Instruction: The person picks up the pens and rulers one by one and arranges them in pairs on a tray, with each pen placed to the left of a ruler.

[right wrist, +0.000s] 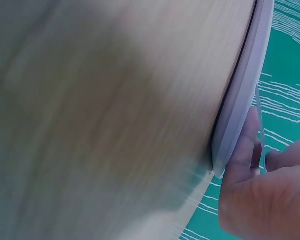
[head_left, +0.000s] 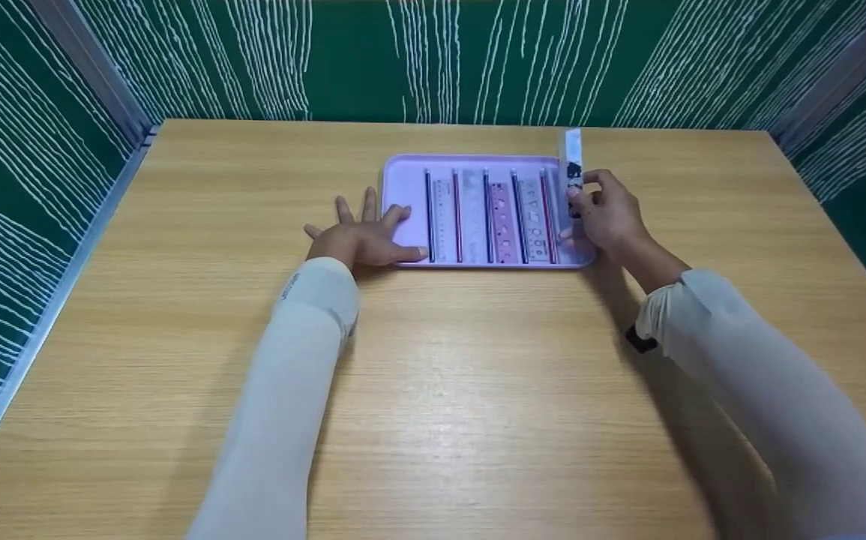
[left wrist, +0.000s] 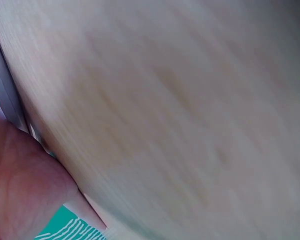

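Observation:
A lilac tray [head_left: 407, 174] lies on the table. In it, dark pencils [head_left: 430, 214] and red pencils [head_left: 457, 217] alternate with clear rulers [head_left: 444, 217], a pink stencil ruler [head_left: 502, 225] and a clear stencil ruler [head_left: 533, 217], all side by side. My right hand [head_left: 611, 214] pinches a clear ruler with a black-and-white pattern [head_left: 573, 161], held on edge over the tray's right end. The left hand [head_left: 365, 238] lies with spread fingers across the tray's left rim, its thumb by the lower end of the leftmost pencil. Wrist views show the left palm [left wrist: 27, 185] and right fingers [right wrist: 240, 155] at the tray's side.
The wooden table [head_left: 433, 390] extends around the tray on all sides. Green walls with white streaks [head_left: 358, 67] stand along its back, left and right. A metal edge strip [head_left: 43, 307] runs down the left side.

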The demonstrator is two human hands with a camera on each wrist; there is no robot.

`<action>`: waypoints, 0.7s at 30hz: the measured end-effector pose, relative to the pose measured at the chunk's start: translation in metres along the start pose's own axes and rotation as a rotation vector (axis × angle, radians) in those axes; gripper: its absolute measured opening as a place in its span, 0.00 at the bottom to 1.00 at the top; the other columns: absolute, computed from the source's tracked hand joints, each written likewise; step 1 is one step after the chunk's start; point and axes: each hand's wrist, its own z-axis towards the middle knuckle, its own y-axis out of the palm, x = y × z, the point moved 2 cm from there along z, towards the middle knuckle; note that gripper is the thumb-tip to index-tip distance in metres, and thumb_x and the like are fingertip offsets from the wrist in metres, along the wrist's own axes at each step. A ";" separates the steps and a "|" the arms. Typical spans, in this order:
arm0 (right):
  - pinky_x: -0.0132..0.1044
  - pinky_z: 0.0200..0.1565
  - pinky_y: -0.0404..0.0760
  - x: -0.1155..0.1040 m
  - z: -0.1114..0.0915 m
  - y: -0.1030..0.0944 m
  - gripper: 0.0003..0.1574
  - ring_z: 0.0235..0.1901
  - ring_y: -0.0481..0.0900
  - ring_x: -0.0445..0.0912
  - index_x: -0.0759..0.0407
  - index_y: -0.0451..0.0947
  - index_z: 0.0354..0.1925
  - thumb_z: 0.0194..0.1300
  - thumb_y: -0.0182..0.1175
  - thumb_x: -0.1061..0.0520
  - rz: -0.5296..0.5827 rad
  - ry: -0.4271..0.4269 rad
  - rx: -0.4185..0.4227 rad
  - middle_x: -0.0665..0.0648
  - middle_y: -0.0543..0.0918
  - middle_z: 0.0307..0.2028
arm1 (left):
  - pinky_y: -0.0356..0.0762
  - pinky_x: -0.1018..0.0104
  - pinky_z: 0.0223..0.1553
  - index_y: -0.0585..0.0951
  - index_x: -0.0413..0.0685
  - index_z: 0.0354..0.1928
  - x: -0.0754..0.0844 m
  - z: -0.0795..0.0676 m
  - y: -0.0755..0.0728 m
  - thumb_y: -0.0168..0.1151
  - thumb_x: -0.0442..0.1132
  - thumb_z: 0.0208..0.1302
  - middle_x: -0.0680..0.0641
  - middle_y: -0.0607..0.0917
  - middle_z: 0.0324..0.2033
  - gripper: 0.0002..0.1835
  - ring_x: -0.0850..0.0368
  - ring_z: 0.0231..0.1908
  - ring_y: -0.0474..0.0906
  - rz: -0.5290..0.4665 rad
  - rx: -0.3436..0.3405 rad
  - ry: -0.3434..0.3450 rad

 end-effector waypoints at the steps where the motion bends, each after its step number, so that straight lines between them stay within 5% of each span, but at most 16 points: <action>1: 0.37 0.35 0.85 0.000 -0.001 0.000 0.30 0.39 0.83 0.47 0.45 0.58 0.74 0.81 0.43 0.41 -0.001 -0.004 -0.007 0.59 0.76 0.56 | 0.18 0.12 0.60 0.35 0.86 0.79 0.000 0.000 0.000 0.52 0.84 0.53 0.53 0.16 0.78 0.57 0.33 0.74 0.07 0.001 0.001 0.000; 12: 0.37 0.38 0.87 -0.003 -0.007 0.006 0.35 0.45 0.82 0.51 0.51 0.51 0.81 0.82 0.47 0.51 -0.160 -0.067 -0.027 0.64 0.75 0.57 | 0.19 0.12 0.60 0.35 0.85 0.79 0.000 0.000 0.000 0.52 0.83 0.53 0.52 0.16 0.78 0.57 0.32 0.74 0.08 0.005 0.008 0.013; 21: 0.51 0.54 0.86 -0.007 -0.008 0.011 0.36 0.54 0.79 0.57 0.61 0.53 0.79 0.81 0.49 0.54 -0.339 -0.095 0.022 0.69 0.76 0.64 | 0.20 0.10 0.58 0.35 0.86 0.79 0.001 0.000 -0.001 0.51 0.84 0.54 0.52 0.16 0.78 0.56 0.32 0.74 0.07 0.023 -0.001 0.016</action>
